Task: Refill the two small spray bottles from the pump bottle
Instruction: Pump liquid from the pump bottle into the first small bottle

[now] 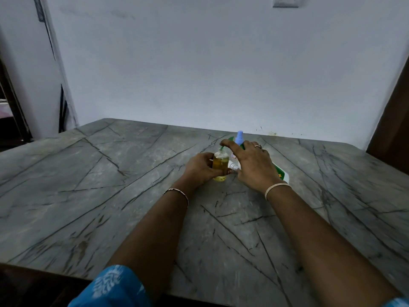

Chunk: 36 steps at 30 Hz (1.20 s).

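One yellow spray bottle (220, 165) upright near the far edge of the counter (110, 196), held in your left grip (200, 168); right grip (254, 165) touches its green top (221, 149), pinch unclear.

Yellow-filled bottle (220, 166) upright, blue-capped bottle (239, 137) behind, green pump bottle (280, 173) lying alongside.

Your left hand (200, 168) grips the small spray bottle (220, 163) of yellow liquid, upright on the table (110, 173). Your right hand (254, 165) is over it, index fingertip at the green top; pinch unclear. Blue-capped spray bottle (239, 137) stands just behind. Green-white pump bottle (281, 172) is mostly hidden under your right hand.
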Motion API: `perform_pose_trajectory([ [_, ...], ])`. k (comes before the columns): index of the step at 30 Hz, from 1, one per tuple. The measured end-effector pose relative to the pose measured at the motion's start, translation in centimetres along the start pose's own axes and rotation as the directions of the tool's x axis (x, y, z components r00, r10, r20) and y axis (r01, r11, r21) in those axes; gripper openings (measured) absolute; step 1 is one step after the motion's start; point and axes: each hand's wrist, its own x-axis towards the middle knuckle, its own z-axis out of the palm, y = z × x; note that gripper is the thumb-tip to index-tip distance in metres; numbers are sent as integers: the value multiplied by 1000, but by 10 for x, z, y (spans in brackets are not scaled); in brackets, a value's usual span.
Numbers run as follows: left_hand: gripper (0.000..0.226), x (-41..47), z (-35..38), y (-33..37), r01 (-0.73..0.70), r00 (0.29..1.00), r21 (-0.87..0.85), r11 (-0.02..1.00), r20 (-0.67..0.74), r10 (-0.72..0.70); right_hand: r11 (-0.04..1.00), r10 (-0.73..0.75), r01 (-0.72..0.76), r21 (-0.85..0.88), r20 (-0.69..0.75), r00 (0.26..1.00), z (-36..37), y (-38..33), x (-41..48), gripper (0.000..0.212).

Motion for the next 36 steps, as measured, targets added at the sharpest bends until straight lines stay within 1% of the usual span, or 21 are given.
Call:
perform_pose_trajectory([
  [3,55,0,0,0,0,1000,8,1000,-2,0,1000,4,-4,19,18,1000,-3,-1,0,80],
  [10,59,0,1,0,-7,1000,27,1000,-6,7,999,8,-8,37,-12,1000,-2,-5,1,75],
  [15,55,2,2,-1,-5,1000,30,1000,-26,6,999,-10,9,47,31,999,-4,1,0,80],
  [18,57,3,3,-3,-3,1000,38,999,-22,4,999,-25,23,42,35,999,-4,2,-1,85],
  [21,58,3,3,-4,-10,1000,28,1000,-21,11,999,-12,11,33,41,999,-4,1,-1,82],
  [27,62,3,2,-3,-18,1000,26,1000,-12,19,1000,4,-4,14,-2,1000,-2,-5,2,76],
  [31,61,2,3,-3,-20,1000,49,999,-23,21,1000,4,-4,-3,-1,1000,-1,-4,1,78],
  [36,61,3,3,-4,-21,999,57,998,-26,22,999,-7,7,-35,7,1000,-1,-1,-2,85],
])
